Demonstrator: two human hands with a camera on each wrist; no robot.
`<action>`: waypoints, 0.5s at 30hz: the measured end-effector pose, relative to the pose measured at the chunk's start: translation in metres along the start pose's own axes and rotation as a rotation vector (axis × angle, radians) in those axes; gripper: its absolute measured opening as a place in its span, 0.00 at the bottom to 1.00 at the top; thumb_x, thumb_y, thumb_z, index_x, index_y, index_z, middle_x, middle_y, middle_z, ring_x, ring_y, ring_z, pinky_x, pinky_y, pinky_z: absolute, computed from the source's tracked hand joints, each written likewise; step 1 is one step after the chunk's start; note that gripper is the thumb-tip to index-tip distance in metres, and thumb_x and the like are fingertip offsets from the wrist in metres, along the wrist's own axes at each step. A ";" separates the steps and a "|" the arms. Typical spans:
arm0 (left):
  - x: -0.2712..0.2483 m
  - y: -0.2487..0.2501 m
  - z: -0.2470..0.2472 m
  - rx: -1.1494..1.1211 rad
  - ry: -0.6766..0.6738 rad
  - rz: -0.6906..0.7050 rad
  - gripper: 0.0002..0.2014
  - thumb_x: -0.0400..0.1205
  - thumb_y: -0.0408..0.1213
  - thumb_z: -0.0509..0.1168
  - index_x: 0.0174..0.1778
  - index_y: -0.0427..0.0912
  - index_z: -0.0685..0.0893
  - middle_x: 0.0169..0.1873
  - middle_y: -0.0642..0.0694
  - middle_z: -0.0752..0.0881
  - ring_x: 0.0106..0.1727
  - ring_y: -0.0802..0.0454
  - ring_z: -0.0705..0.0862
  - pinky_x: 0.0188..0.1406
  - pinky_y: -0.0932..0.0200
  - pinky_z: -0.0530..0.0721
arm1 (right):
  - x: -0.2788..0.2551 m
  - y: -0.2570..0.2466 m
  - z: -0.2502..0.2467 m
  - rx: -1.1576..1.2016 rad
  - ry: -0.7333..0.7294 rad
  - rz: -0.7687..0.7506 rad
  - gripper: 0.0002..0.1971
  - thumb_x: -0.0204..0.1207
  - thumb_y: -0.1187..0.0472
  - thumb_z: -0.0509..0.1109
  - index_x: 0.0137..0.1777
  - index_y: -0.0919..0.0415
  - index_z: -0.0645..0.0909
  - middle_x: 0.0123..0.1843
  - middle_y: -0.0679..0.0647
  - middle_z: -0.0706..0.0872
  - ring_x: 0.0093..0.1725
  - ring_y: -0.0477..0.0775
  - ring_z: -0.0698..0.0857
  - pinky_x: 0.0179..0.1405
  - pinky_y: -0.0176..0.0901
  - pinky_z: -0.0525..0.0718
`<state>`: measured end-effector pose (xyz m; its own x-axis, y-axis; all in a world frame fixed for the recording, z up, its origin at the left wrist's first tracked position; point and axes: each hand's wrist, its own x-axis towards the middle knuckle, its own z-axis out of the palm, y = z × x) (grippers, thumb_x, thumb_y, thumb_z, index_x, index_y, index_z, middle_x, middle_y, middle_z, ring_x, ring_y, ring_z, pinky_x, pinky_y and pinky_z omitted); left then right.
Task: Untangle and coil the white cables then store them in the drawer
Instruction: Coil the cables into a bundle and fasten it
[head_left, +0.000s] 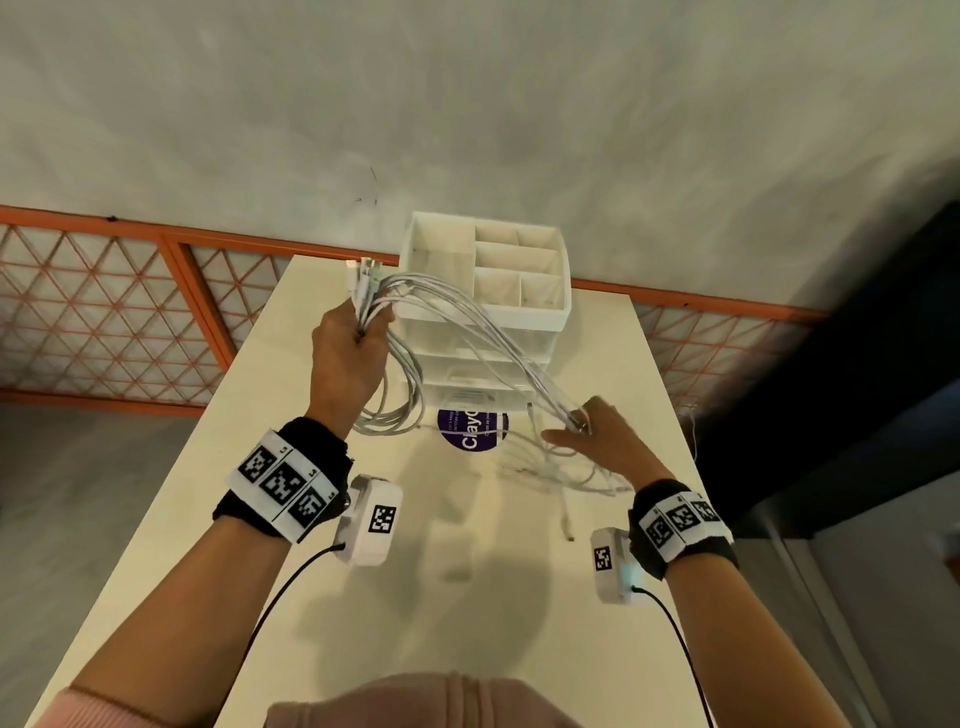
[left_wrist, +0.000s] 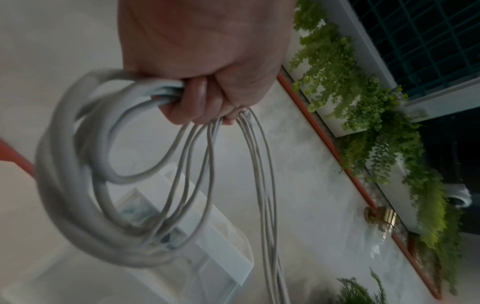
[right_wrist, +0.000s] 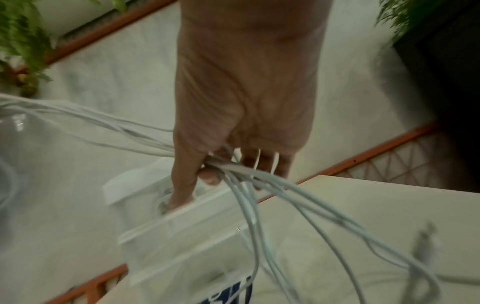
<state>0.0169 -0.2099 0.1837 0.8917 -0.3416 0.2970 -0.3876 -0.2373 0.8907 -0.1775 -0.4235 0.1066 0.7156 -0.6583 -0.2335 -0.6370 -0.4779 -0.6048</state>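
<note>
From the head, the left hand (head_left: 347, 358) grips the white cables (head_left: 457, 317) above the table (head_left: 208, 519) by the drawer unit (head_left: 540, 312); its wrist view shows fingers (left_wrist: 197, 98) curled around loops; the right wrist shows the right hand (right_wrist: 244, 115) pinching strands.

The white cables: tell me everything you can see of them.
The white cables are several thin, round, smooth cords that look plastic-coated, bunched together. The left hand grips them near their connector ends, which stick up above the fist, with coiled loops hanging below it. From there the strands arc in front of the white drawer organizer down to the right hand, which pinches them. Beyond it, loose lengths lie tangled on the table.
</note>
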 end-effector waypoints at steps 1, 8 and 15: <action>0.001 -0.005 -0.001 0.005 0.003 -0.021 0.10 0.82 0.34 0.63 0.38 0.31 0.82 0.22 0.49 0.72 0.25 0.50 0.70 0.21 0.63 0.65 | 0.000 0.003 -0.006 0.060 0.080 -0.007 0.21 0.70 0.49 0.76 0.30 0.55 0.68 0.32 0.50 0.76 0.32 0.49 0.74 0.31 0.40 0.68; -0.007 -0.031 -0.006 0.095 -0.030 -0.047 0.12 0.83 0.34 0.60 0.47 0.28 0.84 0.39 0.27 0.85 0.39 0.36 0.79 0.32 0.62 0.63 | 0.000 0.000 -0.063 0.193 0.465 -0.170 0.23 0.64 0.51 0.81 0.33 0.70 0.76 0.25 0.57 0.75 0.25 0.47 0.71 0.23 0.33 0.65; -0.011 -0.032 -0.001 0.134 -0.054 -0.033 0.11 0.83 0.35 0.61 0.48 0.30 0.83 0.39 0.30 0.85 0.36 0.41 0.77 0.34 0.60 0.67 | -0.006 0.004 -0.040 -0.021 0.564 -0.027 0.27 0.68 0.41 0.75 0.22 0.58 0.68 0.21 0.54 0.73 0.25 0.57 0.72 0.28 0.44 0.70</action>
<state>0.0197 -0.1974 0.1522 0.8922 -0.3790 0.2458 -0.3889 -0.3676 0.8448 -0.1960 -0.4445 0.1357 0.4716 -0.8516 0.2288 -0.6300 -0.5069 -0.5883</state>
